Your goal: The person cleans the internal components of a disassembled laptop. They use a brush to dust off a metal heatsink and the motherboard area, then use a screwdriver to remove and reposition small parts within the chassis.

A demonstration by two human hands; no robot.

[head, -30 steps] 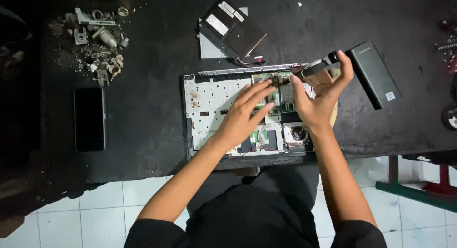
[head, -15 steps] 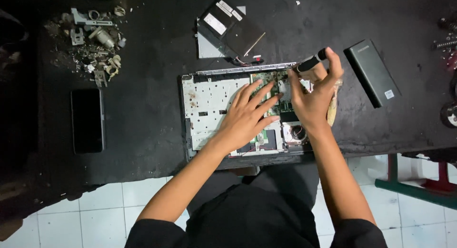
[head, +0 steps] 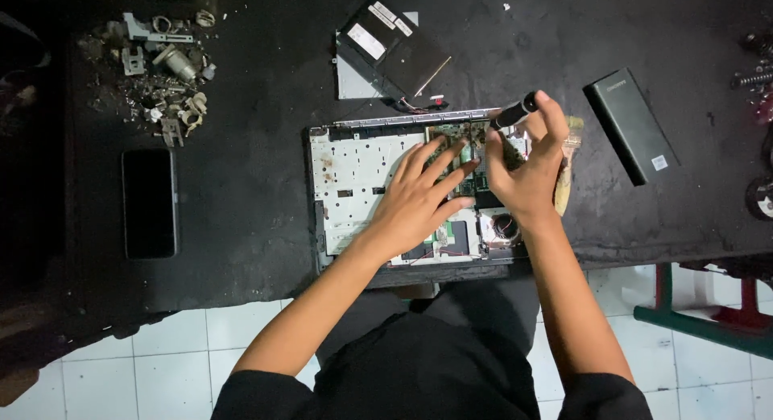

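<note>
Black workbench [head: 241,227]; screwdriver [head: 515,111] tip hidden behind gripping right hand [head: 527,174], left hand [head: 419,198] splayed flat over opened laptop [head: 354,174].

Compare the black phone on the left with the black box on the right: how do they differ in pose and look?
The phone lies straight, long side up the picture; the black box lies slanted. The phone shows a plain dark face; the box carries a small white label near one end. Both are black, rectangular and flat on the dark table, untouched.

A black smartphone [head: 149,204] lying face-up at left, a heap of grey metal scrap parts [head: 161,74] sitting beyond it, a slim black rectangular power bank [head: 630,124] resting at right, a black drive on a grey plate [head: 392,53] lying at the top.
</note>
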